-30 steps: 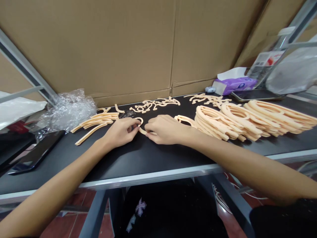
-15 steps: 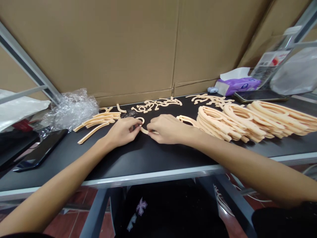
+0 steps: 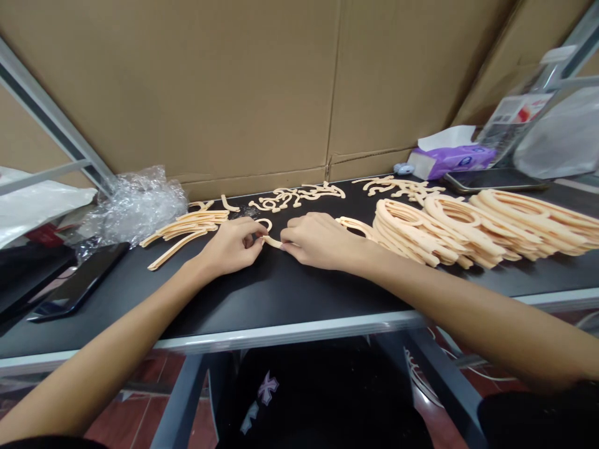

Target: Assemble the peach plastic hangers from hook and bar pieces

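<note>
- Looking down through the head camera, both hands met at the middle of the black surface (image 3: 290, 293), and between them lay a small peach-coloured curved strip (image 3: 271, 241).
- Left hand (image 3: 229, 246) had its fingers pressed together on the strip's looped end; right hand (image 3: 318, 240) pinched the other end, thumb and forefinger closed on it.
- Compared with a second earlier, the hands had barely shifted; the strip sat slightly higher between the fingertips and the right hand's grip had crept nearer the left, which I judged to be small working of the piece, not a move elsewhere.
- Stacks of rings (image 3: 468, 227) lay just right of the right hand, loose offcuts (image 3: 299, 196) behind the hands, long curved strips (image 3: 187, 227) to the left.
- Crumpled plastic wrap (image 3: 135, 202) and a phone (image 3: 79, 280) sat further left, a tissue pack (image 3: 452, 156) at the back right.
</note>
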Demonstrator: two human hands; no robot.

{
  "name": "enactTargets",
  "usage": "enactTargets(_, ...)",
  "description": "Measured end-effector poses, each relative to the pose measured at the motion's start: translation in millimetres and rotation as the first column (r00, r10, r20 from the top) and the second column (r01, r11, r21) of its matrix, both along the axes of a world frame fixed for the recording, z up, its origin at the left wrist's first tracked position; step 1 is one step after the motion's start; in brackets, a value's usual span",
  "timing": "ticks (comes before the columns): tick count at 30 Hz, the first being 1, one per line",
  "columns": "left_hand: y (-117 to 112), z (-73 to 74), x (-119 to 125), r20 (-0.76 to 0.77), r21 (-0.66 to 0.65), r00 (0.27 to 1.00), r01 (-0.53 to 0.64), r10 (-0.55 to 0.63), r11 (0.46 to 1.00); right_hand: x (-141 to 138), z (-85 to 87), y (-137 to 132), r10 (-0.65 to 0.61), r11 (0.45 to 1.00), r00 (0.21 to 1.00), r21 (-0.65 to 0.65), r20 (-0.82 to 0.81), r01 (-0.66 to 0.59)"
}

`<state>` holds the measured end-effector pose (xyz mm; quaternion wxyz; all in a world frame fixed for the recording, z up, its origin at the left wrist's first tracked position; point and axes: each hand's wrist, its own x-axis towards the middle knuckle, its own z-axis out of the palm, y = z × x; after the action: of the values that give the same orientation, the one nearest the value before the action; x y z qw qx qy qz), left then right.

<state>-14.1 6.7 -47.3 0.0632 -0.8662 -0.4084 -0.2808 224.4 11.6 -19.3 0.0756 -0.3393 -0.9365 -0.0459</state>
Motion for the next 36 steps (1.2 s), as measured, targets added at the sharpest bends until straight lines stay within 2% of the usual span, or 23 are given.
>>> enactTargets(5,0.1,0.3,1.0,0.01,-0.031,1.0,-0.019,0.019,0.999,1.2,0.7,-0.5,-0.017,1.0,1.0,0.003,-0.001,0.017)
enactTargets(12,-0.1,-0.5,1.8,-0.051,-0.005,0.998,0.035,-0.035,0.999,0.1,0.3,1.8,-0.033,0.999,0.999,0.0,-0.015,0.033)
enactTargets(15,-0.1,0.0,1.2,-0.059,-0.019,0.998,0.028,-0.029,0.999,4.7,5.6,3.4,-0.035,0.989,0.983,0.134,-0.181,0.06)
enactTargets(18,-1.0,1.0,1.3,-0.077,-0.044,0.997,0.004,-0.007,0.999,15.5,17.6,-2.2,-0.033,0.925,0.894,0.325,-0.447,0.197)
enactTargets(21,-1.7,1.4,1.5,-0.086,-0.064,0.996,-0.017,0.012,0.998,26.4,28.9,-10.0,-0.032,0.871,0.811,0.381,-0.585,0.309)
enactTargets(23,-1.9,1.2,1.4,-0.083,-0.064,0.996,-0.023,0.018,0.998,29.3,32.1,-10.9,-0.013,0.877,0.804,0.38,-0.594,0.295)
enactTargets(27,-2.8,0.6,1.2,-0.087,-0.055,0.996,-0.029,0.024,0.998,23.2,30.1,-0.2,-0.038,0.942,0.896,0.284,-0.442,0.18)
enactTargets(30,-4.0,0.6,1.4,-0.101,-0.045,0.995,-0.028,0.023,0.999,15.4,31.4,12.5,-0.186,0.96,0.954,0.162,-0.237,0.227)
enactTargets(32,-4.5,0.5,1.9,-0.111,-0.04,0.993,-0.03,0.026,0.999,11.7,35.3,20.7,-0.272,0.957,0.961,0.091,-0.048,0.275)
enactTargets(34,-4.7,0.2,2.5,-0.112,-0.037,0.993,-0.039,0.035,0.999,9.2,40.2,28.7,-0.302,0.953,0.946,0.038,0.114,0.3)
enactTargets(36,-4.9,-0.1,3.3,-0.105,-0.041,0.994,-0.045,0.041,0.998,8.0,45.0,37.2,-0.309,0.95,0.931,0.012,0.194,0.313)
